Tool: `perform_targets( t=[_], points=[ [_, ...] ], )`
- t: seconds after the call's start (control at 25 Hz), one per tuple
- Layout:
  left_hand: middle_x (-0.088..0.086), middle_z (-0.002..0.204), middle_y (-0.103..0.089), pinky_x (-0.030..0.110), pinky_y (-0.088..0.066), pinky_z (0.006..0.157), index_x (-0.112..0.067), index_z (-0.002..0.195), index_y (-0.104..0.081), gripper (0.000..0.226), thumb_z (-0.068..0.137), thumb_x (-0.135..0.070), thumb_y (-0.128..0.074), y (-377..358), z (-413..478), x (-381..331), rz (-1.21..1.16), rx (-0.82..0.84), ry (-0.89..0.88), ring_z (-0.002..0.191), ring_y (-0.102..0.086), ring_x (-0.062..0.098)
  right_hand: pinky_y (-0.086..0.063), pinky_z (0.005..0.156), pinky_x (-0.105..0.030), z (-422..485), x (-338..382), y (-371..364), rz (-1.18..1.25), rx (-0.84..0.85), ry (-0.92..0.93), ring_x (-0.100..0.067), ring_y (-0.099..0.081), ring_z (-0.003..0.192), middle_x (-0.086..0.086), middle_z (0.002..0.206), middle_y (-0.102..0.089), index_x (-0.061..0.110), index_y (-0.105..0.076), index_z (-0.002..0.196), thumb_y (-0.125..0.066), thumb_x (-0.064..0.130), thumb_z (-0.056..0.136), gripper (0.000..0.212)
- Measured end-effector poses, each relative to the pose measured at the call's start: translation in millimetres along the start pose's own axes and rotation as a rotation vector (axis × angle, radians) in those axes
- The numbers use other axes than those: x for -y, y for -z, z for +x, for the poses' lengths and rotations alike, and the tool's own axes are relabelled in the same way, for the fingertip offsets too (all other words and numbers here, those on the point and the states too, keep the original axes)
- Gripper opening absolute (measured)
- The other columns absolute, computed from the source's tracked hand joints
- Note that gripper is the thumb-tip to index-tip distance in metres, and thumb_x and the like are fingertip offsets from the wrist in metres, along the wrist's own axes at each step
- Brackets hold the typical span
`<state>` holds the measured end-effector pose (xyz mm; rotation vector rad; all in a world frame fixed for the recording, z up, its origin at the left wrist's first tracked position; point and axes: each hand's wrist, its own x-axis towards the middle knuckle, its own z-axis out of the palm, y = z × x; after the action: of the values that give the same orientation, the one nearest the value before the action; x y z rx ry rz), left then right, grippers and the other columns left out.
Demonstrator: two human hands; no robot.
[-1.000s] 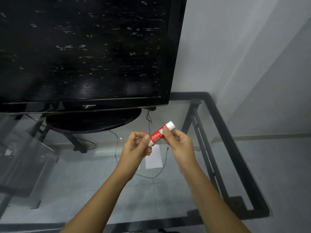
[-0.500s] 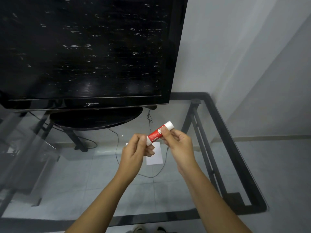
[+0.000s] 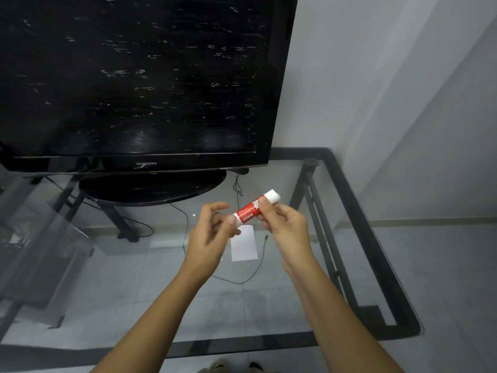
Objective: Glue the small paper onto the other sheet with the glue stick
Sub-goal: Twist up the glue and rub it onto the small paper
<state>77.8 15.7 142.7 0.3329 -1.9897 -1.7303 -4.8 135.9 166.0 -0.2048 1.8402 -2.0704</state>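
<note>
Glue stick (image 3: pixel 251 208): pinched mid-barrel by right hand (image 3: pixel 285 227), slanting toward 2 o'clock, its 8 o'clock end presented to loose-fingered left hand (image 3: pixel 209 232), hold unclear, likely for uncapping.

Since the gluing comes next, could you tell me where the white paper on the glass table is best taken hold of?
Probably at its near right corner, coming from the right side: the white paper lies flat on the glass table, so nothing stands up to pinch; that corner is bare, while the left hand hides part of its left edge.
</note>
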Motion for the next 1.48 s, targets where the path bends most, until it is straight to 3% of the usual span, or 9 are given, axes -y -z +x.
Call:
perform_targets(
  t=[0.08, 0.2, 0.4, 0.6, 0.76, 1.04, 1.24, 1.36, 1.48],
  points=[
    [-0.006, 0.082, -0.071, 0.021, -0.052, 0.069, -0.017, 0.093, -0.063, 0.017, 0.085, -0.033, -0.062, -0.5, 2.0, 1.3, -0.154, 0.004, 0.108, 0.076, -0.068, 0.012, -0.048, 0.062, -0.007, 0.3, 1.1, 0.7, -0.005, -0.003, 0.003, 0.001, -0.068, 0.077, 0.014, 0.072, -0.072, 0.030, -0.067, 0.078, -0.068, 0.047, 0.069, 0.020],
    [-0.007, 0.083, -0.069, 0.018, -0.051, 0.073, -0.022, 0.088, -0.065, 0.011, 0.078, -0.020, -0.070, -0.9, 2.7, -2.6, -0.065, -0.035, 0.009, 0.081, -0.065, 0.009, -0.048, 0.062, -0.008, 0.7, 1.1, 1.2, -0.019, -0.013, -0.001, 0.001, -0.068, 0.077, 0.013, 0.073, -0.073, 0.030, -0.068, 0.077, -0.069, 0.044, 0.073, 0.014],
    [0.007, 0.088, -0.066, 0.020, -0.043, 0.078, -0.007, 0.092, -0.059, 0.019, 0.077, -0.006, -0.071, 2.0, 4.0, 10.5, 0.740, -0.152, -0.724, 0.086, -0.054, 0.017, -0.048, 0.061, -0.008, 1.4, 0.7, -0.5, -0.016, -0.012, -0.019, 0.001, -0.068, 0.077, 0.009, 0.080, -0.072, 0.029, -0.067, 0.082, -0.067, 0.050, 0.068, 0.025],
    [-0.010, 0.087, -0.070, 0.016, -0.050, 0.071, -0.031, 0.100, -0.058, 0.017, 0.086, -0.040, -0.057, -1.3, 2.7, -4.8, 0.086, -0.014, 0.034, 0.082, -0.067, 0.005, -0.051, 0.066, -0.010, 4.6, 4.0, -1.3, -0.018, 0.002, -0.012, 0.000, -0.068, 0.080, 0.007, 0.085, -0.072, 0.028, -0.067, 0.085, -0.066, 0.053, 0.064, 0.033],
    [-0.006, 0.087, -0.069, 0.018, -0.052, 0.074, -0.026, 0.093, -0.064, 0.013, 0.081, -0.024, -0.067, 2.6, 10.0, -3.4, 0.022, -0.060, -0.018, 0.083, -0.065, 0.008, -0.051, 0.066, -0.011, 7.9, 3.6, -3.6, -0.043, -0.015, -0.009, 0.000, -0.068, 0.079, 0.009, 0.081, -0.072, 0.030, -0.067, 0.081, -0.066, 0.053, 0.064, 0.029],
    [0.008, 0.092, -0.063, 0.013, -0.040, 0.081, -0.010, 0.097, -0.056, 0.030, 0.073, -0.006, -0.074, 7.7, 16.1, 7.7, 0.688, -0.179, -0.573, 0.091, -0.051, 0.011, -0.051, 0.066, -0.012, 13.5, 2.0, -12.1, -0.062, -0.014, -0.014, 0.000, -0.068, 0.078, 0.011, 0.078, -0.072, 0.031, -0.067, 0.079, -0.067, 0.051, 0.068, 0.023],
    [-0.023, 0.092, -0.066, 0.009, -0.049, 0.069, -0.039, 0.099, -0.057, 0.015, 0.085, -0.040, -0.060, 16.6, 17.0, 0.9, 0.164, -0.057, -0.048, 0.087, -0.062, -0.001, -0.052, 0.073, -0.017, 16.2, 0.3, -15.0, -0.059, -0.016, -0.021, -0.003, -0.069, 0.081, 0.008, 0.081, -0.073, 0.029, -0.068, 0.081, -0.066, 0.056, 0.063, 0.032],
    [-0.023, 0.089, -0.068, 0.010, -0.051, 0.070, -0.037, 0.092, -0.062, 0.012, 0.080, -0.039, -0.062, 22.3, 19.7, 4.2, 0.166, -0.068, -0.087, 0.086, -0.063, -0.001, -0.052, 0.070, -0.015, 17.9, -1.2, -18.9, -0.076, -0.018, -0.022, -0.001, -0.068, 0.080, 0.009, 0.081, -0.073, 0.031, -0.067, 0.080, -0.066, 0.056, 0.062, 0.031],
    [-0.012, 0.093, -0.066, 0.010, -0.048, 0.079, -0.017, 0.097, -0.066, 0.021, 0.079, -0.027, -0.070, 27.4, 24.6, 9.7, 0.448, -0.130, -0.319, 0.091, -0.058, 0.002, -0.051, 0.068, -0.012, 19.5, -1.6, -21.2, -0.086, -0.018, -0.024, 0.001, -0.068, 0.080, 0.009, 0.084, -0.072, 0.031, -0.067, 0.083, -0.066, 0.056, 0.062, 0.033]
  ],
)
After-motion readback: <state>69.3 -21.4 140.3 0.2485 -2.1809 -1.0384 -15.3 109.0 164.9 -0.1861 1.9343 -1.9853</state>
